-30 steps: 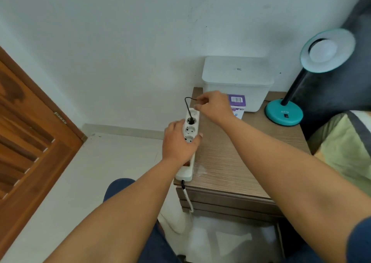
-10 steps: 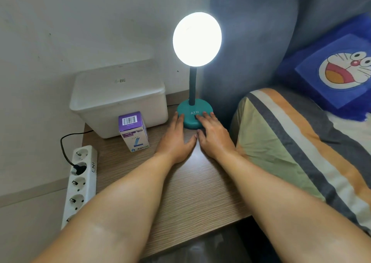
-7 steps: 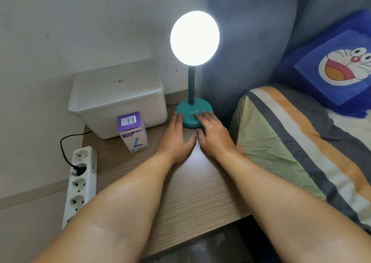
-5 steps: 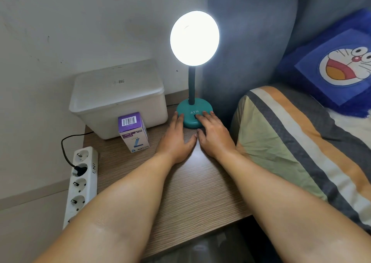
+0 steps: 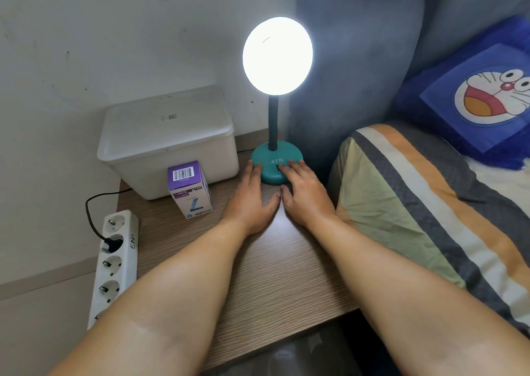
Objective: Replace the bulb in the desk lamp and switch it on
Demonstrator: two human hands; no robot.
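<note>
Lamp [image 5: 277, 157] stands at the back of the table [image 5: 275, 266], lit, head [image 5: 277, 55] facing the camera. Left hand [image 5: 250, 197] lies flat and open, empty, fingertips against the base, likely steadying it. Right hand [image 5: 304, 193] is open too, fingers on the base by the switch, probably to press it. Plug [image 5: 110, 244] sits in the strip [image 5: 114, 261]. Bulb box [image 5: 190, 188] stands nearby. Task looks finished.

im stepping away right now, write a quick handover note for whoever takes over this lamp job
Left hand: flat on the nightstand, open, fingertips at the lamp base.
Right hand: open, fingers on the base by the switch.
The lamp head is lit; its plug sits in the power strip. The bulb box stands beside the white bin.
Done: lamp on.
Left: nothing visible but withdrawing the hands.
</note>
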